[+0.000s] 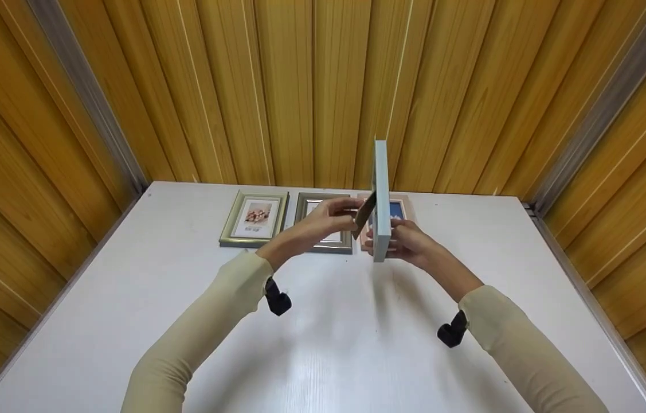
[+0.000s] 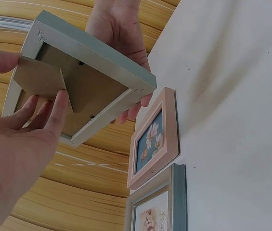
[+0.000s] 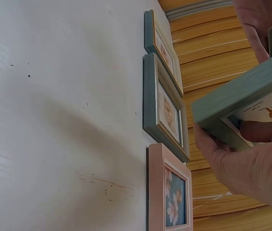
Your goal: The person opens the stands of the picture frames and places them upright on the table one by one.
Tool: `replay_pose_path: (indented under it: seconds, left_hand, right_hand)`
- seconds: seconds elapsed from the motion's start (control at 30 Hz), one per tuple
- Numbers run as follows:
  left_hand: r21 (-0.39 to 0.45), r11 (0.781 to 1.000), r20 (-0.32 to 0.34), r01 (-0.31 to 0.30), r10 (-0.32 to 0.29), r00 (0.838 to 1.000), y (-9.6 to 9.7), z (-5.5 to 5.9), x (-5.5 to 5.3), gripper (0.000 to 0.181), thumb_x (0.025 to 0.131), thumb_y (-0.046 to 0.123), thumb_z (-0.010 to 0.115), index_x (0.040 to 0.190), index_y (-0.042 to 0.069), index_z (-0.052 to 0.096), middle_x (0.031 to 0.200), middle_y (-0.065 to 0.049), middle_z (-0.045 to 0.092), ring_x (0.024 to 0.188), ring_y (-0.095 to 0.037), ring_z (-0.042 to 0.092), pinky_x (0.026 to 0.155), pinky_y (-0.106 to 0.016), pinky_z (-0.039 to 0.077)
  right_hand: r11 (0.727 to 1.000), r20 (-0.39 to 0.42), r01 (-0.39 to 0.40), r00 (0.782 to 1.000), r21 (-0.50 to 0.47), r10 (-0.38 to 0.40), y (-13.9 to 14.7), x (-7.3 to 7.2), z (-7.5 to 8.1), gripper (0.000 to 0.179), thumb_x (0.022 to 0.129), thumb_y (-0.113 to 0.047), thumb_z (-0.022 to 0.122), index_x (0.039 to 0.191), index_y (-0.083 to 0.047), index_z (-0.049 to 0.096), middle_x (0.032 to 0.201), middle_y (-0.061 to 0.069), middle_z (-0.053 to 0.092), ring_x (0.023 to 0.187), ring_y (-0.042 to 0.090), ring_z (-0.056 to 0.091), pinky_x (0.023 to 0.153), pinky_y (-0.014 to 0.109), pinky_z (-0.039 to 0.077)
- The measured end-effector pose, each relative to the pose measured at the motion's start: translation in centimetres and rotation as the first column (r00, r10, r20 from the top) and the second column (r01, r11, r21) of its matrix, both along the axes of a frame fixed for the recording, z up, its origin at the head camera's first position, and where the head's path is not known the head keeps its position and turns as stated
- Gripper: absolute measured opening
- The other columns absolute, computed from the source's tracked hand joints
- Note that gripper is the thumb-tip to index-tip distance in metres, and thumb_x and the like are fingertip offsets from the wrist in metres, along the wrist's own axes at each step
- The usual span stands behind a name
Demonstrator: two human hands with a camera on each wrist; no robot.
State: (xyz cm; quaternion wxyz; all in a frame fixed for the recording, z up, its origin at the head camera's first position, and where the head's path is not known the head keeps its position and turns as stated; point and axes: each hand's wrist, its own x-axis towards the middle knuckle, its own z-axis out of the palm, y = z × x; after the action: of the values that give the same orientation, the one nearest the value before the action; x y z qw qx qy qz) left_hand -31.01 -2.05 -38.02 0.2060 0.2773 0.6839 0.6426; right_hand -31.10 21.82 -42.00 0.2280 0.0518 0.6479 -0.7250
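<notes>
A pale blue-green picture frame point(image 1: 382, 195) is held upright above the table, edge-on in the head view. My right hand point(image 1: 411, 244) grips its lower part, with a finger or thumb over the picture side in the right wrist view. Its front carries a drawing, partly cut off there. On the brown back board, the left wrist view shows a brown stand flap point(image 2: 39, 77) tilted out from the board. Thumb and fingers of my left hand point(image 1: 323, 221) pinch this flap by its edges.
Behind the hands, three framed pictures lie in a row on the white table point(image 1: 323, 355): a gold frame point(image 1: 245, 242), a grey-brown frame point(image 1: 334, 248) and a pink frame point(image 3: 156, 192). Yellow wood-look panels point(image 1: 288, 92) enclose the table at the back and sides.
</notes>
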Motion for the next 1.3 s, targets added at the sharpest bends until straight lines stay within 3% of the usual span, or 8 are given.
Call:
replay_pose_path:
  seconds: [0.17,0.27,0.6,0.7,0.87,1.07,1.17,1.3]
  left_hand:
    - [0.003,1.000,-0.004,-0.017,0.017,1.000,-0.3,0.1,-0.3,0.048,0.100,0.015,0.051,0.147,0.005,0.052,0.148,-0.016,0.055,0.132,-0.028,0.054,0.119,-0.047,0.040]
    - [0.005,1.000,-0.002,-0.029,0.029,1.000,-0.5,0.1,-0.5,0.048,0.102,0.014,0.045,0.148,0.004,0.051,0.150,-0.017,0.054,0.134,-0.030,0.053,0.119,-0.048,0.039]
    - [0.036,0.999,0.017,-0.009,0.009,1.000,-1.1,-0.1,-0.7,0.052,0.099,0.010,0.040,0.149,-0.001,0.048,0.151,-0.021,0.050,0.129,-0.026,0.053,0.116,-0.042,0.041]
    - [0.029,1.000,0.022,-0.005,0.004,1.000,-1.2,-0.3,-0.7,0.053,0.098,0.011,0.041,0.150,0.000,0.047,0.151,-0.021,0.049,0.129,-0.026,0.052,0.115,-0.041,0.042]
    - [0.016,1.000,0.011,0.006,-0.006,1.000,-1.3,-0.4,-0.8,0.053,0.099,0.011,0.041,0.151,0.001,0.046,0.151,-0.021,0.049,0.131,-0.028,0.053,0.114,-0.041,0.044]
    - [-0.051,0.997,-0.026,-0.053,0.052,0.998,-1.1,-0.2,-0.7,0.057,0.101,0.013,0.043,0.157,0.007,0.038,0.156,-0.015,0.046,0.132,-0.029,0.050,0.109,-0.040,0.045]
    - [-0.086,0.992,-0.063,-0.094,0.089,0.994,-0.8,-0.2,-0.7,0.062,0.099,0.011,0.045,0.160,0.012,0.034,0.161,-0.010,0.040,0.135,-0.028,0.047,0.105,-0.038,0.046]
    - [-0.087,0.985,-0.105,-0.147,0.138,0.985,-0.3,0.0,-0.6,0.059,0.099,0.008,0.044,0.157,0.016,0.042,0.161,-0.008,0.042,0.132,-0.028,0.051,0.099,-0.035,0.049]
  right_hand:
    - [0.999,-0.020,-0.002,1.000,0.032,0.003,0.2,-0.1,-0.1,0.054,0.108,-0.023,0.049,0.156,-0.005,0.032,0.118,0.009,0.068,0.109,0.026,0.074,0.111,0.054,0.047]
    - [0.998,-0.039,-0.034,0.999,0.046,0.036,0.3,-0.1,-0.2,0.059,0.105,-0.024,0.056,0.156,-0.008,0.032,0.120,0.010,0.066,0.112,0.029,0.073,0.109,0.053,0.049]
    - [0.991,-0.022,-0.133,0.991,-0.025,0.132,0.7,-0.2,-0.4,0.057,0.107,-0.027,0.049,0.157,-0.014,0.023,0.124,0.012,0.055,0.107,0.024,0.073,0.095,0.042,0.057]
    - [0.992,-0.010,-0.122,0.992,-0.017,0.122,0.8,-0.2,-0.5,0.060,0.106,-0.024,0.052,0.158,-0.014,0.023,0.127,0.014,0.055,0.107,0.024,0.074,0.098,0.044,0.056]
    - [0.995,-0.019,-0.091,0.996,0.026,0.092,0.9,-0.1,-0.4,0.059,0.105,-0.023,0.055,0.157,-0.010,0.031,0.118,0.008,0.065,0.106,0.023,0.075,0.107,0.051,0.050]
    - [0.999,-0.032,-0.053,0.998,0.004,0.053,1.0,0.0,-0.3,0.055,0.106,-0.009,0.049,0.157,-0.001,0.029,0.115,0.007,0.072,0.105,0.023,0.075,0.112,0.057,0.045]
    - [1.000,-0.016,-0.009,1.000,0.012,0.009,1.1,0.1,-0.4,0.059,0.105,-0.002,0.045,0.159,-0.001,0.022,0.127,0.013,0.066,0.109,0.027,0.072,0.112,0.058,0.042]
    - [0.994,-0.031,0.038,0.999,0.105,-0.035,1.0,0.0,-0.5,0.064,0.104,-0.003,0.048,0.161,-0.002,0.018,0.141,0.021,0.050,0.115,0.028,0.063,0.114,0.058,0.042]
